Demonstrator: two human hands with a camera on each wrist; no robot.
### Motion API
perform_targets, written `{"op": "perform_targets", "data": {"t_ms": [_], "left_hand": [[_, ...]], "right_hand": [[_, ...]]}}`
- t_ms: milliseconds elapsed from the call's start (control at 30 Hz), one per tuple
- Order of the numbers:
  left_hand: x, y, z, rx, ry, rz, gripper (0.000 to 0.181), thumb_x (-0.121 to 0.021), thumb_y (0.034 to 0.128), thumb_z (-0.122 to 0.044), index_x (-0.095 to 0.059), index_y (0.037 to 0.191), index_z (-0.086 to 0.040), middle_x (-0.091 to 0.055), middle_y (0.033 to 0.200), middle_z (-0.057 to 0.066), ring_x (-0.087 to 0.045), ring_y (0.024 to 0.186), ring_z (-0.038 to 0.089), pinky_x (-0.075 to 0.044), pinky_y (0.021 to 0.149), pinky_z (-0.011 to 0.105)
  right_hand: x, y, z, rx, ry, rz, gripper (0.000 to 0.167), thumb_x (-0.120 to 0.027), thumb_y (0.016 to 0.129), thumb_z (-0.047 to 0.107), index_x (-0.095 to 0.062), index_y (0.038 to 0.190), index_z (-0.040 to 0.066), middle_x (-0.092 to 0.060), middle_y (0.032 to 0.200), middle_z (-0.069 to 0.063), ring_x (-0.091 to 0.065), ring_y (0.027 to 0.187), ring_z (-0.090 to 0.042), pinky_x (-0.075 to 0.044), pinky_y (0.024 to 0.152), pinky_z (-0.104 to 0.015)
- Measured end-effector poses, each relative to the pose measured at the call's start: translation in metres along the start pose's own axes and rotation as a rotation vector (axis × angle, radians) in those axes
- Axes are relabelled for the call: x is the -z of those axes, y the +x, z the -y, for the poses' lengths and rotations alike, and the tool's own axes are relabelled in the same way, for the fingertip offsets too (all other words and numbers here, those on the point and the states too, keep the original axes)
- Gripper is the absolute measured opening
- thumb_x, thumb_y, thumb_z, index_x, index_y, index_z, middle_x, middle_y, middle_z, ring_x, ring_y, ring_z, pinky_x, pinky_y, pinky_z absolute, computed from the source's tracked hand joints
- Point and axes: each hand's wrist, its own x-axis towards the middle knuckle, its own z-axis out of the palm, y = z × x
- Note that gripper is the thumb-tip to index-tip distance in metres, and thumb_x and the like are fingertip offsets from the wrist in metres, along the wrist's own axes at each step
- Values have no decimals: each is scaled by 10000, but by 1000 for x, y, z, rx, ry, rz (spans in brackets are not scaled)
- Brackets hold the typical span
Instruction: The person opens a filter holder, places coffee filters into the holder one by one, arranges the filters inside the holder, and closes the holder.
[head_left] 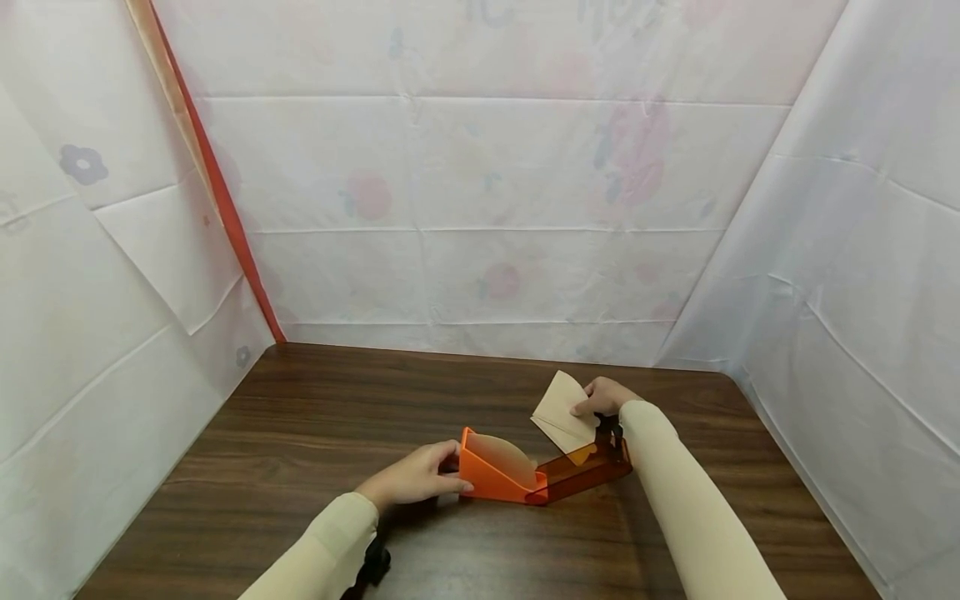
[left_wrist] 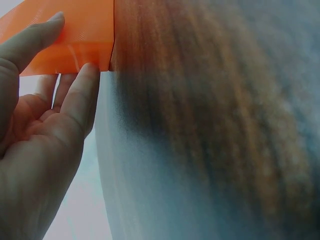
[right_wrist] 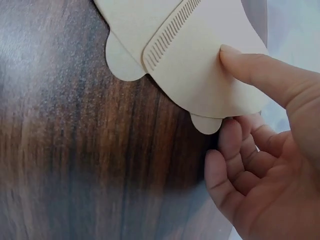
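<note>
An orange holder (head_left: pixel 491 477) stands on the table with tan paper filters (head_left: pixel 504 454) inside; its translucent brown-orange lid (head_left: pixel 585 473) lies swung out to the right. My left hand (head_left: pixel 416 477) grips the holder's left end, and in the left wrist view the thumb of this hand (left_wrist: pixel 45 110) lies on the orange wall (left_wrist: pixel 85 30) with fingers at its edge. Behind the lid my right hand (head_left: pixel 609 396) pinches several tan filters (head_left: pixel 561 412). In the right wrist view the right hand (right_wrist: pixel 270 135) has its thumb on top of the filters (right_wrist: pixel 200 75), which show crimped seams and rounded tabs.
The dark wood table (head_left: pixel 337 400) extends around both hands. White printed cloth (head_left: pixel 450 208) hangs behind it and on both sides, with a red strip (head_left: pixel 232 225) at the back left corner. A black wrist device (head_left: pixel 375 562) is on the left wrist.
</note>
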Motion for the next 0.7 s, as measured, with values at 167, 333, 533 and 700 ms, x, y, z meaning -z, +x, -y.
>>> {"op": "perform_targets", "data": {"t_ms": [167,333,533,700], "left_hand": [[0,0,0,-3,4,-3,292,-724,947,-174,-590,1181,-61,-657,1148,7,-635,1092,155,-512,895,251],[0,-1,0,-1,6,-4,289,-722,949,-178,-591,1180,-64,-657,1149,5,-634,1095,148,-511,899,253],[0,-1,0,5,-4,-1,293,-718,951,-174,-588,1190,-64,-653,1161,4,-631,1105,148,-511,904,258],[0,-1,-1,5,1,-3,294,-719,951,-176,-589,1192,-69,-654,1165,1,-629,1111,152,-509,907,256]], "right_hand": [[-2,-2,-3,6,10,-18,235,-770,887,245,-668,865,35,-575,779,-41,-484,658,-159,-404,611,-282],[-3,-1,-4,14,23,-28,280,-771,886,239,-657,977,0,-630,935,-89,-561,784,-198,-480,699,-328],[-2,-3,-11,90,114,8,226,-725,922,191,-679,971,-24,-641,966,-144,-555,794,-229,-456,729,-357],[1,-4,-20,139,156,18,266,-667,965,271,-630,920,11,-587,880,-115,-501,731,-204,-403,682,-339]]}}
